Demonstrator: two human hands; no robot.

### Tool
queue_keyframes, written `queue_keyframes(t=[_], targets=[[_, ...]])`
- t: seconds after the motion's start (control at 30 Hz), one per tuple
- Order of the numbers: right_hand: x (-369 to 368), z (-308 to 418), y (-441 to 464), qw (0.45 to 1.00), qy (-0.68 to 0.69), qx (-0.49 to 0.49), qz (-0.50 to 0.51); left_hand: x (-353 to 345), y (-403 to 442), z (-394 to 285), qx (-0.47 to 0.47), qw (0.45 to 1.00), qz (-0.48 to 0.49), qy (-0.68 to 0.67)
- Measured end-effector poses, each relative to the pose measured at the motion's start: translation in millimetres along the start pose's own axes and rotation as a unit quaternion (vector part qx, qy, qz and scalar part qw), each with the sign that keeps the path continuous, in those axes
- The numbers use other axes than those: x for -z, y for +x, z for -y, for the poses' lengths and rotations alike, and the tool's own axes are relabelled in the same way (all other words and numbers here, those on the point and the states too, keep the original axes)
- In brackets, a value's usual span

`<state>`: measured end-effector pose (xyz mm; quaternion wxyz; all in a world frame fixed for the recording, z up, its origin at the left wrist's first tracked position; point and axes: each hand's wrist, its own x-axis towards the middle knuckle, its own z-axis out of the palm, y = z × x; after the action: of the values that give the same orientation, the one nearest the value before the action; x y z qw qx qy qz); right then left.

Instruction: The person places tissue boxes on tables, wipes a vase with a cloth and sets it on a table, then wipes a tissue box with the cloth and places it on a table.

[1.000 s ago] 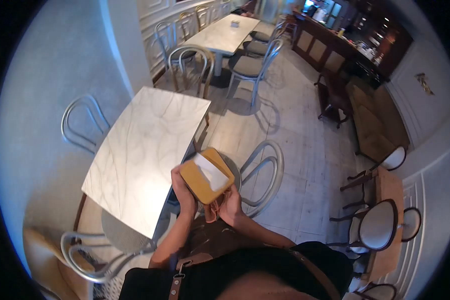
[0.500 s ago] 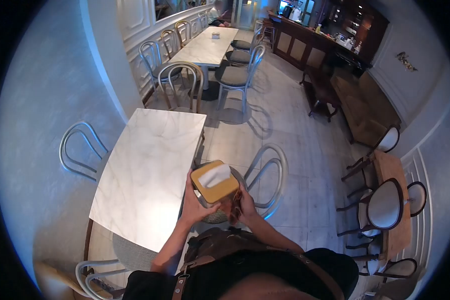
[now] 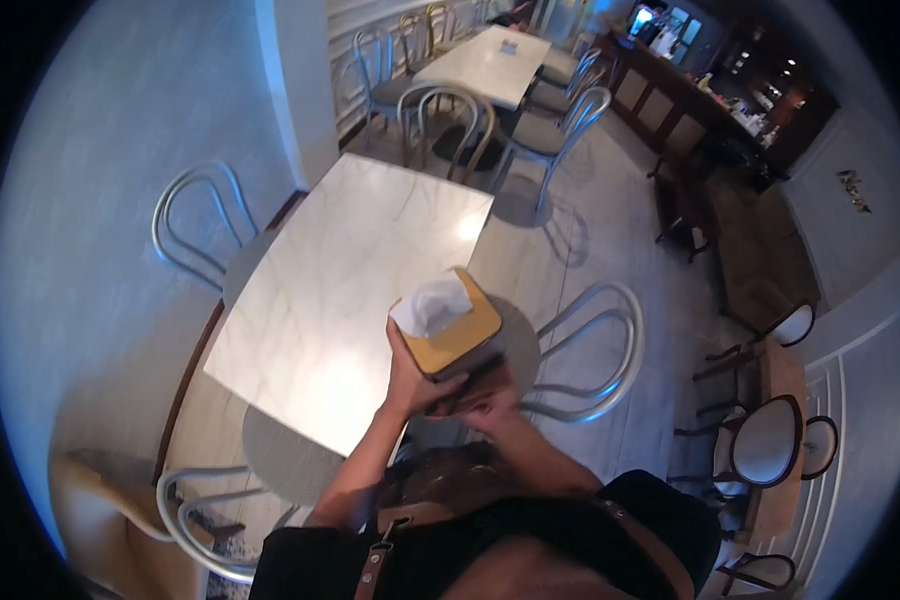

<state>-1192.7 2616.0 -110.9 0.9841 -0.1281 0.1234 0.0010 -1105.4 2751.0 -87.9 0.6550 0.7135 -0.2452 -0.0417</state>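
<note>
A yellow-topped tissue box [image 3: 448,345] with a white tissue [image 3: 435,305] standing out of its top is held up in front of me, over the right edge of the marble table [image 3: 340,260]. My left hand [image 3: 410,385] grips its left side and lower edge. Below the box, my right hand [image 3: 492,400] is closed around a dark brown item [image 3: 470,390], blurred and partly hidden, perhaps a cloth.
Metal chairs stand around the near table, one on the right [image 3: 610,350], one on the left [image 3: 195,215]. Farther off are a second marble table [image 3: 480,65] with chairs, a dark counter [image 3: 660,105], a brown sofa [image 3: 760,245] and a wooden table [image 3: 780,380].
The view has swung, so the table sits farther right and higher. The box has tilted and come nearer the table. My right hand has moved in beneath the box with the brown item.
</note>
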Motion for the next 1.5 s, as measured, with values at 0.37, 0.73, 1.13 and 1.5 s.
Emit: queue_keyframes(t=[0.37, 0.73, 1.13, 1.5], targets=[[-69, -48, -22, 0.986, -0.090, 0.124, -0.072, 36, -8, -6, -0.042, 0.996, -0.058, 0.058], [-111, 1, -22, 0.841, -0.475, 0.257, -0.024, 61, -26, -36, -0.206, 0.933, 0.079, 0.285], [-125, 49, -36, 0.745, -0.556, 0.310, 0.200, 70, -35, -47, -0.169, 0.980, 0.103, 0.000], [-198, 76, -7, 0.507, -0.740, 0.193, 0.396, 66, -31, -59, -0.185, 0.950, 0.236, 0.083]])
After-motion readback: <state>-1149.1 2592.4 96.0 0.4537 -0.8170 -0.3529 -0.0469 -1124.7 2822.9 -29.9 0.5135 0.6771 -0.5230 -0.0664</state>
